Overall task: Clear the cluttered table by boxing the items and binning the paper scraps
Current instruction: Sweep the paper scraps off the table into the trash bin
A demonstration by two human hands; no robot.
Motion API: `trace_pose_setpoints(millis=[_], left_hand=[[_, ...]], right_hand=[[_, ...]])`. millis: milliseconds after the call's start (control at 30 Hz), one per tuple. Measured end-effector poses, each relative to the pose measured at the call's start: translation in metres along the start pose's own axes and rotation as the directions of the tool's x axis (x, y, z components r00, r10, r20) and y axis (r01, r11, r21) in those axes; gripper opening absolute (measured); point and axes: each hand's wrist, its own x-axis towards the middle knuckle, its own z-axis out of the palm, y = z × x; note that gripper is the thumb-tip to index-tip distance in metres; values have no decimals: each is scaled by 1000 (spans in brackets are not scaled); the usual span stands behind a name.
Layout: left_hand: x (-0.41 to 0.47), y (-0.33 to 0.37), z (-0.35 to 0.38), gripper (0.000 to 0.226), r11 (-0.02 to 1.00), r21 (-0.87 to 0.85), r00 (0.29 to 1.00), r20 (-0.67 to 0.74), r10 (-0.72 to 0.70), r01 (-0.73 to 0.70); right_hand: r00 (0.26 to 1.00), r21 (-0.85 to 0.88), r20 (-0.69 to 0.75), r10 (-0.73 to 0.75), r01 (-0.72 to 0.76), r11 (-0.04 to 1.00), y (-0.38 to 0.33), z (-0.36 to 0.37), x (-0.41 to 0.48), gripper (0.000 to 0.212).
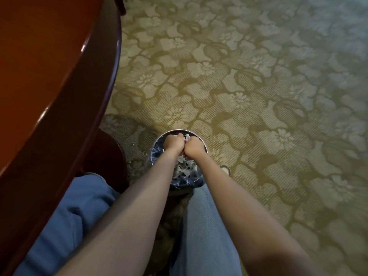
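Clenched round paper scraps (187,137), L hand (172,143) & R hand (194,149) touching, over bin (157,141) on carpet (258,76)

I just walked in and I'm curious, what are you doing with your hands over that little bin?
A person is holding both hands together over a small round bin on the patterned carpet, beside a dark wooden table. White paper scraps already lie inside it. The left hand and right hand are curled round more scraps, with bits peeking out between the fingers.
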Motion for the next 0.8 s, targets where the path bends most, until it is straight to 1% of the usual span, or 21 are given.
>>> trace_pose_setpoints(millis=[100,200,267,333,433,500,533,600,667,700,800], left_hand=[[10,-4,3,37,999,-19,999,21,-41,41],[17,-5,4,39,992,-79,995,26,-99,101],[19,-5,3,34,977,-143,988,50,-150,155],[21,-7,2,24,955,-203,976,82,-202,214],[26,-11,1,28,924,-265,960,124,-251,276],[28,-12,-1,27,915,-277,954,141,-265,295],[29,-13,-1,25,913,-278,952,145,-269,300],[30,-14,-2,25,914,-264,950,152,-274,307],[26,-12,-6,26,923,-228,946,171,-275,310],[27,-12,-7,26,929,-204,947,166,-276,307],[25,-13,-13,28,947,-135,951,145,-272,291]], right_hand=[[997,114,30,70,-73,991,4,3,8,38],[993,174,27,116,-119,978,6,5,13,39],[991,188,22,135,-137,973,6,7,17,36],[988,208,34,154,-158,965,7,9,21,28],[984,238,65,165,-176,955,8,14,22,23],[985,225,66,159,-169,960,10,16,24,29],[986,200,72,152,-164,966,12,17,25,31],[987,117,74,146,-154,981,13,16,26,25],[986,69,61,158,-162,984,16,15,29,31],[985,63,61,163,-167,984,18,15,30,30],[985,34,69,157,-160,987,18,14,26,16]])
